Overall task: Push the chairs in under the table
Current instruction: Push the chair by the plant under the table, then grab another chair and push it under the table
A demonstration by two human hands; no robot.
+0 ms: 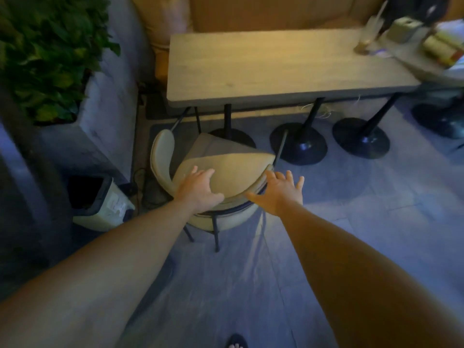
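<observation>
The cream chair [221,169] stood on the floor just short of the table's [276,69] near left corner, not yet under it. Our left hand [199,190] lay flat on its seat; our right hand [278,190] hovered spread wide beside it, holding nothing.

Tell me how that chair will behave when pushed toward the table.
The chair probably slides rather than rolls: thin dark metal legs, no wheels visible. It looks fairly light. Pushed high on its curved back, where the left hand rests, it may tip slightly or skew; the right hand could steady it.
</observation>
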